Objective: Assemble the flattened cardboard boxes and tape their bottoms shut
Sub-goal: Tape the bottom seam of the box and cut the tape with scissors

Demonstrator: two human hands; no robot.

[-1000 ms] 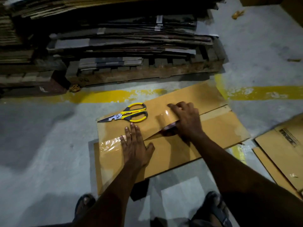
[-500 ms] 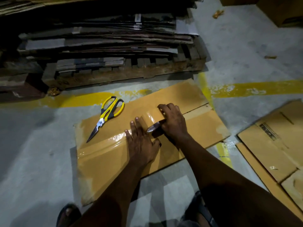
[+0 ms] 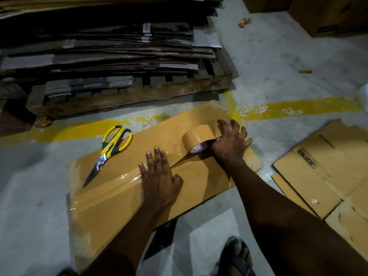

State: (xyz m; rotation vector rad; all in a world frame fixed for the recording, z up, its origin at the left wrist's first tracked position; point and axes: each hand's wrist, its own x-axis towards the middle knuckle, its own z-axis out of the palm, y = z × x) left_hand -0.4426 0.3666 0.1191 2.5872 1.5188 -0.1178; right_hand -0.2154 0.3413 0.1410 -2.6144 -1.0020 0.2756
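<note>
Flat brown cardboard box lay on the grey concrete floor. Left hand, fingers flat, pinned the laid tape to anchor it. Right hand gripped the brown tape roll over the seam. Yellow-handled steel scissors sat nearby, likely for cutting.

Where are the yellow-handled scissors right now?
Head view: the yellow-handled metal scissors lie on the left end of the flat brown cardboard box, left of the left hand, handles toward the yellow painted floor line.
</note>
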